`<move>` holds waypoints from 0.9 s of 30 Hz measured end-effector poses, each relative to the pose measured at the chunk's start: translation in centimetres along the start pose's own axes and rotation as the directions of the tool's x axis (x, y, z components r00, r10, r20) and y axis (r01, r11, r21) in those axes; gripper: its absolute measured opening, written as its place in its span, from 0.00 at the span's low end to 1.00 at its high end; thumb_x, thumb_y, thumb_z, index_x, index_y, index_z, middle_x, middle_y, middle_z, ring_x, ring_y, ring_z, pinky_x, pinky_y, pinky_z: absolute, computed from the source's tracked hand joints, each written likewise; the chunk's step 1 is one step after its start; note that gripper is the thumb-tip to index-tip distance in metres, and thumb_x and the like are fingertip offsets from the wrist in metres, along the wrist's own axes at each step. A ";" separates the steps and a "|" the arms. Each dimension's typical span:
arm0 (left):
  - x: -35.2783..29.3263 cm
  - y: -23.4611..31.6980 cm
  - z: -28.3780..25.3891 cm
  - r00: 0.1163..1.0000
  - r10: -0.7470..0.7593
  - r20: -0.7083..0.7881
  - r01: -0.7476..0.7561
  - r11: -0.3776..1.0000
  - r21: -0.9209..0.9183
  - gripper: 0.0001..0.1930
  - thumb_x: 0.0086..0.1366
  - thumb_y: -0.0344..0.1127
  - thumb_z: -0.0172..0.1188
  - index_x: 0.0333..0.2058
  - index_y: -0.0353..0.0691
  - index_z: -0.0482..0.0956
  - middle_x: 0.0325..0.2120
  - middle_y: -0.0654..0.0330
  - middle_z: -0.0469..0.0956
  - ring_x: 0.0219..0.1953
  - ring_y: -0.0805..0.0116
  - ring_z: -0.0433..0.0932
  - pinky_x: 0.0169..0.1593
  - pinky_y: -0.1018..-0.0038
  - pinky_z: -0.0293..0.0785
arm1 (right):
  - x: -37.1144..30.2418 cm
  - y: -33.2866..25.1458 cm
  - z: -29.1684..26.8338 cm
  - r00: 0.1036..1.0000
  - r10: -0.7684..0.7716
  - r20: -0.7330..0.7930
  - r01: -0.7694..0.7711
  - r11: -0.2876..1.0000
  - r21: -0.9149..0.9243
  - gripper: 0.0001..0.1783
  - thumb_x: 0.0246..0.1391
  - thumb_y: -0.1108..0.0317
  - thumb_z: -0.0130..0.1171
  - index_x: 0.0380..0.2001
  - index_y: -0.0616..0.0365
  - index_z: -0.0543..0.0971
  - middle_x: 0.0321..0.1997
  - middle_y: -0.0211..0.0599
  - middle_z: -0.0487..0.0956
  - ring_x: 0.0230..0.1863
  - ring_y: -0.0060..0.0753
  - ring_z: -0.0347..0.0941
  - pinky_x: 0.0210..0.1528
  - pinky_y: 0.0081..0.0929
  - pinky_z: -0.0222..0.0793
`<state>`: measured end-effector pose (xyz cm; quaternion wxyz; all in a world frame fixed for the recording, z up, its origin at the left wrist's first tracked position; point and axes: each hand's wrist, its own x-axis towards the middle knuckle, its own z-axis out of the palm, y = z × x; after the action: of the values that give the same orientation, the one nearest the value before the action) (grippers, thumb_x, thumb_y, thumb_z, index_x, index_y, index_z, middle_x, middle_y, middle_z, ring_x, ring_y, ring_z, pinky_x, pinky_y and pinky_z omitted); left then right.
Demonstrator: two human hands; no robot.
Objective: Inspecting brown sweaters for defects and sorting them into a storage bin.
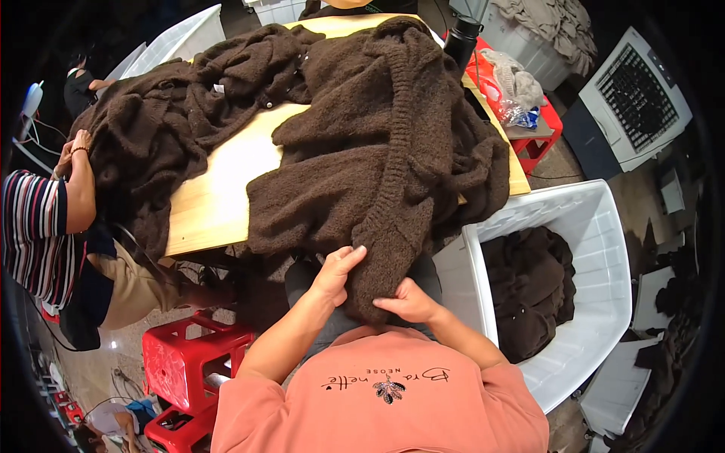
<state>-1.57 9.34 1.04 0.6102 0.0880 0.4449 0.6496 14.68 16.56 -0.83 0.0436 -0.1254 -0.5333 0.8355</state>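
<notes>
A dark brown knitted cardigan (332, 158) lies spread over the near side of the wooden table, its ribbed band running lengthwise toward me. Its near end hangs past the table edge over my lap. My left hand (337, 276) grips that end on its left side, thumb on top and fingers tucked under the knit. On the lower right of the same end, my right hand (410, 303) pinches the fabric, thumb uppermost. The undersides of both hands' grips are hidden by the cloth.
More brown knitwear (174, 113) covers the table's left, where a person in a striped shirt (45, 219) handles it. A white bin (608, 249) with dark garments stands at my right. Red stools (170, 362) are at lower left. A black bottle (462, 38) stands at the table's far right.
</notes>
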 end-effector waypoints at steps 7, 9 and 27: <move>-1.5 2.5 1.8 0.805 0.564 0.185 -0.429 0.337 0.838 0.14 0.49 0.22 0.57 0.37 0.33 0.73 0.31 0.55 0.77 0.30 0.68 0.77 0.33 0.74 0.72 | -0.9 -1.1 -1.1 0.997 -0.053 -0.062 -0.033 0.439 -0.898 0.13 0.43 0.76 0.56 0.36 0.66 0.73 0.31 0.42 0.76 0.29 0.38 0.73 0.30 0.29 0.68; -2.3 3.4 1.7 0.641 0.701 0.312 -0.504 0.079 0.860 0.11 0.44 0.20 0.56 0.30 0.33 0.72 0.21 0.53 0.72 0.22 0.61 0.74 0.25 0.71 0.68 | -0.8 -4.5 0.6 0.804 -0.532 -0.266 0.101 0.563 -0.820 0.15 0.40 0.71 0.59 0.34 0.63 0.73 0.31 0.47 0.75 0.29 0.44 0.72 0.29 0.31 0.67; -21.7 10.8 -5.0 0.226 0.927 0.299 -0.145 -0.272 0.951 0.21 0.54 0.52 0.56 0.27 0.35 0.73 0.20 0.57 0.73 0.22 0.66 0.73 0.27 0.73 0.68 | 3.7 -12.9 -10.1 0.711 -0.701 -0.055 -0.459 -0.404 -0.791 0.05 0.39 0.72 0.53 0.24 0.50 0.76 0.64 0.44 0.54 0.64 0.53 0.45 0.60 0.57 0.42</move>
<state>-7.37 -10.46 14.80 -0.2324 0.4314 0.7664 0.4153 12.91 31.78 6.20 0.2228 -0.3050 -0.9151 -0.1412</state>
